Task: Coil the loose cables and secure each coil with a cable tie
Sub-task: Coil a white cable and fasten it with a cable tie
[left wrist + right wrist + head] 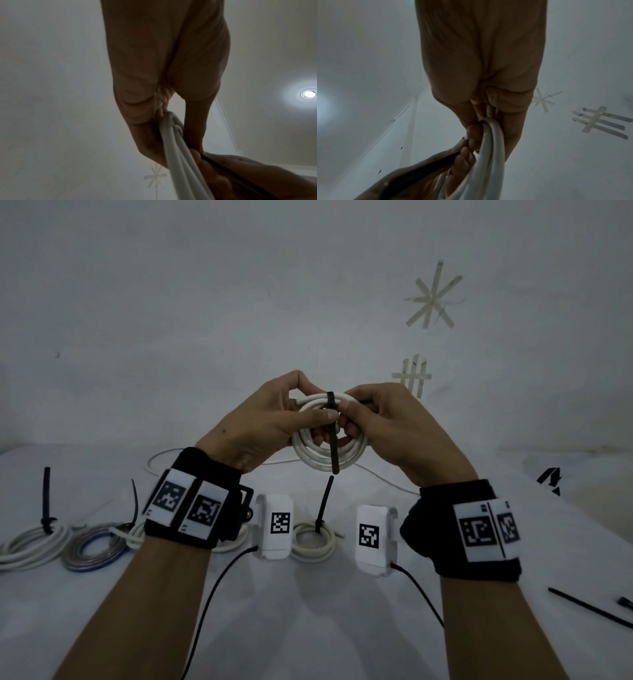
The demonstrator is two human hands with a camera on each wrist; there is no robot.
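Mid-frame, my left hand [260, 422] gripped the white coil [329, 446], my right hand [373, 422] pinched the black tie [334, 440]; loosening could've sprung the loops.

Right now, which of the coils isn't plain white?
The grey-and-blue coil, second from the left on the table. It has translucent grey loops with a blue strand, while the tied coils beside it and the held coil are white.
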